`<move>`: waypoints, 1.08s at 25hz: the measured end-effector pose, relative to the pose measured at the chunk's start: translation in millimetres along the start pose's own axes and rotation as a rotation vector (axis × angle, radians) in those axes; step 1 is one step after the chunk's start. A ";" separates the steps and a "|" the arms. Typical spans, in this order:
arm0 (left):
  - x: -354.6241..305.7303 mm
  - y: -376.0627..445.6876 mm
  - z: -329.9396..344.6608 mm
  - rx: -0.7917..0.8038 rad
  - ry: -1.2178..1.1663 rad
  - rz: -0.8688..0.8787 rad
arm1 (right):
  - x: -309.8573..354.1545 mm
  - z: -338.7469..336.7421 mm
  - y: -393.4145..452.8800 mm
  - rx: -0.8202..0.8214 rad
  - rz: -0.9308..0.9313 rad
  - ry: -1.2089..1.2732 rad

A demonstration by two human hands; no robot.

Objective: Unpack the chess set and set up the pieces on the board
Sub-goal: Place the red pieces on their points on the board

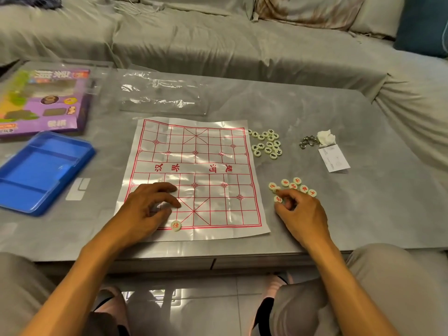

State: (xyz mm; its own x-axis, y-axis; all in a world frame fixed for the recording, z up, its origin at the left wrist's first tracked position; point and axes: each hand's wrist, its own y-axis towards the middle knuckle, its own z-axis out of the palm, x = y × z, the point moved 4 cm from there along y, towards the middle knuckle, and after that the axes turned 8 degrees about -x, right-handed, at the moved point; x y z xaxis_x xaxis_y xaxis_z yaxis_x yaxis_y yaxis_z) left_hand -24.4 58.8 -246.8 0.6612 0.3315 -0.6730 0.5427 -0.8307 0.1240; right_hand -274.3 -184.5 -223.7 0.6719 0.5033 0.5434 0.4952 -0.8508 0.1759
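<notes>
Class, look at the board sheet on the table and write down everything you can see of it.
The board sheet is a thin, glossy, whitish sheet, creased from folding, printed with a red grid, diagonal crosses at both ends and red characters across its middle band. It lies flat on the grey table, between a blue tray and the loose pieces. The left hand rests on its near left part. One cream piece with a red character sits on its near edge line.

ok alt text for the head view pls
A person's left hand rests on a paper chess board holding one red piece, while the right hand picks from a red pile on the table. A black pile lies beyond.
</notes>
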 end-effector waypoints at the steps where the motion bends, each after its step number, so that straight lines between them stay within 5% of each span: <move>1: -0.3 -0.1 -0.1 -0.001 0.001 0.001 | -0.3 -0.3 -0.2 -0.008 -0.001 -0.009; 6: -1.5 0.0 0.7 0.007 -0.003 -0.003 | 4.5 -2.0 -3.3 -0.085 -0.028 0.023; 10: 3.8 -3.6 -1.9 0.000 0.006 -0.005 | 6.2 3.9 -7.5 0.054 -0.059 -0.044; 15: -0.7 -0.1 0.3 -0.006 0.007 -0.003 | 3.3 -6.7 10.8 -0.043 -0.067 0.019; 27: 6.4 -0.2 0.9 -0.008 0.012 0.018 | 4.5 -2.6 28.4 0.047 -0.126 0.014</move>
State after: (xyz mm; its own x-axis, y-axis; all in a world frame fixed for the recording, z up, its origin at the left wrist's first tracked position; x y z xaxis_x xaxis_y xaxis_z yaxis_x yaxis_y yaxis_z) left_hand -20.8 60.7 -251.8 0.6771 0.3214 -0.6620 0.5343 -0.8333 0.1420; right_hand -258.7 -206.8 -214.1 0.5952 0.6029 0.5313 0.6003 -0.7731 0.2048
